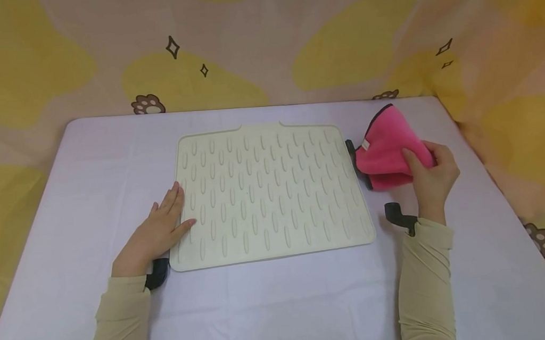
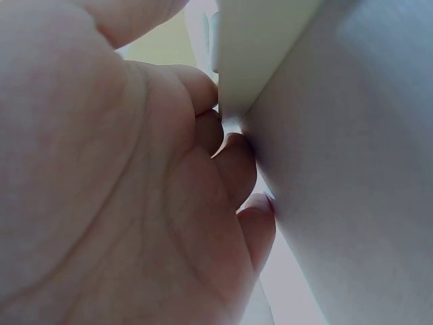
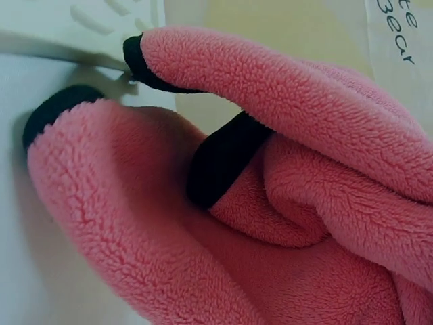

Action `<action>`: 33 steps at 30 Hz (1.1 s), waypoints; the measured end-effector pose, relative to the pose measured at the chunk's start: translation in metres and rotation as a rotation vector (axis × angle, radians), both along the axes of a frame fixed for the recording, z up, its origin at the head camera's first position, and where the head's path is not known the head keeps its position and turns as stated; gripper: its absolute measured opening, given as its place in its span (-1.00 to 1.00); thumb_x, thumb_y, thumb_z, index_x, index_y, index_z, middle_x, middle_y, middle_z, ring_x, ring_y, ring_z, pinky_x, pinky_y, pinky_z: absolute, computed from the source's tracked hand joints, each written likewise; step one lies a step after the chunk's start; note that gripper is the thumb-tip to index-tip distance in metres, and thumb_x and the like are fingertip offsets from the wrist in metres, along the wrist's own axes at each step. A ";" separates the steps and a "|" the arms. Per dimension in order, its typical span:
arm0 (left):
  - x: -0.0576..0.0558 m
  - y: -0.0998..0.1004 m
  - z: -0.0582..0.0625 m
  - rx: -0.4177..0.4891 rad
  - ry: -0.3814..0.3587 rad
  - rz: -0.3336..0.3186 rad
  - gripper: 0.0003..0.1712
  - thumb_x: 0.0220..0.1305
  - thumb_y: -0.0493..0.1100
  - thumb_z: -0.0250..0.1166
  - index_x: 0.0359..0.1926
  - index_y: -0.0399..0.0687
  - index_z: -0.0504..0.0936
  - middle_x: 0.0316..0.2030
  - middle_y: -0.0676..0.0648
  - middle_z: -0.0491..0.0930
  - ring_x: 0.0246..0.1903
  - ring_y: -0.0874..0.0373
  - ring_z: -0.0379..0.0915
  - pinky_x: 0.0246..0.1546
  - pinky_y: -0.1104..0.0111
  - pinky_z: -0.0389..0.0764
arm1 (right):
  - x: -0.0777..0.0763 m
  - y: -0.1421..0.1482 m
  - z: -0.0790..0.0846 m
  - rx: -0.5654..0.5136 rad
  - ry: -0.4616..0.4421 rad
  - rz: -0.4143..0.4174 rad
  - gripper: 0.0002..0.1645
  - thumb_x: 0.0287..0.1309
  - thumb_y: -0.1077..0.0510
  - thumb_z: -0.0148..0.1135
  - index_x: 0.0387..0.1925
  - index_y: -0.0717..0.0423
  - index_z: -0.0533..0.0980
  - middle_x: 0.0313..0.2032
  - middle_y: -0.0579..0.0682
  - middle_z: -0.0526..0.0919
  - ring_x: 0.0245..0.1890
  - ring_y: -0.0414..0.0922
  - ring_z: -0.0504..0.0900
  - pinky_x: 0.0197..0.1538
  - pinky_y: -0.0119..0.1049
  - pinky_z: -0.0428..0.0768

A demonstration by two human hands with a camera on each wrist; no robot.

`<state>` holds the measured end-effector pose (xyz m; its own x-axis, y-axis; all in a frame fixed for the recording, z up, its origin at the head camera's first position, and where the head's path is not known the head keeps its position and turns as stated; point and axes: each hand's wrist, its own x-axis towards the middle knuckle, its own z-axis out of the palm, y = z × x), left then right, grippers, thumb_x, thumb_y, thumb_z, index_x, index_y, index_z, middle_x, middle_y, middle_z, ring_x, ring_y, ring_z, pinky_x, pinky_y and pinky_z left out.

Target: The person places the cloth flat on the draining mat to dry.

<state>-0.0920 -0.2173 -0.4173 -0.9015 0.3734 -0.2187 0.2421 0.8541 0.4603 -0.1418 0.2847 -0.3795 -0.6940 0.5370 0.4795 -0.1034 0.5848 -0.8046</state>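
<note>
A cream board (image 1: 270, 191) with rows of raised oval ridges lies flat on the table. At its left edge rests my left hand (image 1: 159, 229), fingers extended along the rim and thumb over the top surface. In the left wrist view the fingertips of that hand (image 2: 135, 176) are right beside the board's side wall (image 2: 257, 54). My right hand (image 1: 433, 176) pinches a folded pink cloth (image 1: 390, 144) just right of the board. The cloth is fluffy, with dark edging and a small white tag; its folds (image 3: 325, 162) fill the right wrist view, where the hand is hidden.
A white cloth covers the table (image 1: 274, 319). Behind it and along the right hangs a yellow and pink patterned curtain (image 1: 262, 42). Black wrist mounts (image 1: 399, 215) sit at both sleeve cuffs.
</note>
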 end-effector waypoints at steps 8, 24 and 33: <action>0.000 0.000 -0.001 -0.004 -0.004 0.003 -0.11 0.43 0.06 -0.02 0.39 -0.47 -0.25 0.43 -0.34 -0.38 0.40 -0.25 -0.39 0.29 -0.20 -0.20 | 0.000 -0.005 0.004 0.010 0.048 0.030 -0.58 -0.09 0.14 0.49 -0.20 0.34 0.63 -0.39 -0.40 0.50 -0.28 -0.36 0.47 -0.17 -0.54 0.40; -0.001 0.001 -0.001 -0.004 -0.013 0.011 -0.10 0.43 0.08 -0.02 0.40 -0.46 -0.25 0.43 -0.32 -0.40 0.40 -0.23 -0.42 0.30 -0.18 -0.22 | 0.002 -0.014 0.011 -0.005 0.095 0.064 -0.61 -0.11 0.18 0.50 -0.22 0.34 0.63 -0.40 -0.37 0.52 -0.28 -0.33 0.50 -0.19 -0.53 0.41; -0.002 0.000 -0.004 -0.003 -0.003 0.008 -0.09 0.43 0.08 -0.01 0.40 -0.45 -0.26 0.43 -0.32 -0.41 0.40 -0.23 -0.42 0.30 -0.18 -0.21 | 0.000 -0.022 0.012 -0.024 0.136 0.103 -0.64 -0.16 0.27 0.50 -0.26 0.37 0.63 -0.43 -0.36 0.54 -0.31 -0.32 0.50 -0.19 -0.53 0.40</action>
<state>-0.0936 -0.2178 -0.4214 -0.9039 0.3656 -0.2222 0.2341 0.8574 0.4583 -0.1422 0.2626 -0.3672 -0.6758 0.4788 0.5604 -0.2704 0.5463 -0.7928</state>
